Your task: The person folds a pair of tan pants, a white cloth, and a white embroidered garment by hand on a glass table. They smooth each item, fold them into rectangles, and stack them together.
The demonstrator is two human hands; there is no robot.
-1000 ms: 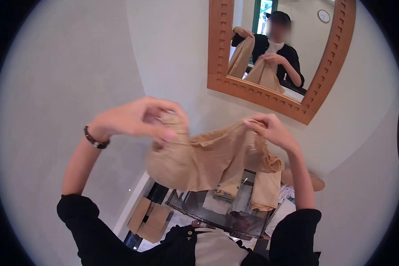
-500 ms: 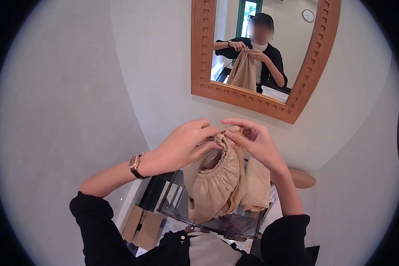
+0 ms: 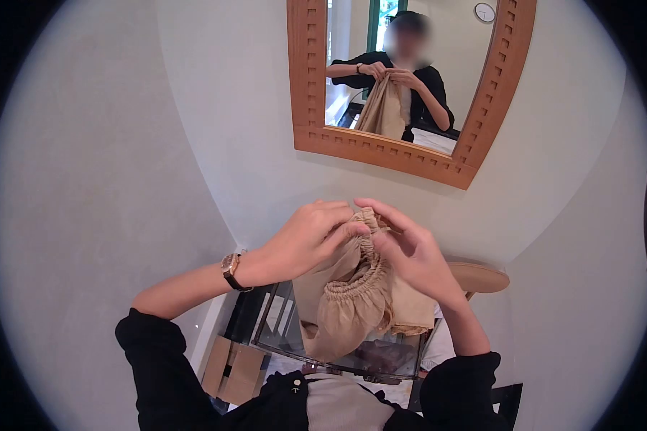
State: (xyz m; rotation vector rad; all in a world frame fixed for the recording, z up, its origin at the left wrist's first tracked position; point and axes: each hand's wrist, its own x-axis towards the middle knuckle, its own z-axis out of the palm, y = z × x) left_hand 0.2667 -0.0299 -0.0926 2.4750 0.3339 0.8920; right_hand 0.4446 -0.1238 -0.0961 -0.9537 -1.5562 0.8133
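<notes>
A beige cloth (image 3: 351, 312) with a gathered, elasticated opening hangs between my two hands above a glass-topped table. My left hand (image 3: 305, 237) pinches the gathered edge at the top, thumb and fingers closed on it. On the other side of the same edge, my right hand (image 3: 415, 262) holds the fabric, with its index finger extended over the top and its thumb against the gathers. The elastic edge curves downward below my fingers, around a dark fold. Folded beige fabric (image 3: 414, 310) lies behind the hanging cloth on the right, partly covered by it.
A wood-framed mirror (image 3: 309, 93) on the wall ahead reflects a person holding the cloth. The glass-topped table (image 3: 284, 327) stands below my hands. Brown cardboard (image 3: 241, 373) is at lower left. A rounded tan surface (image 3: 482, 277) shows beyond my right forearm.
My hands have come closer together along the gathered edge, bunching it. The left hand has moved slightly right, and the opening looks narrower. My view has shifted a little.
</notes>
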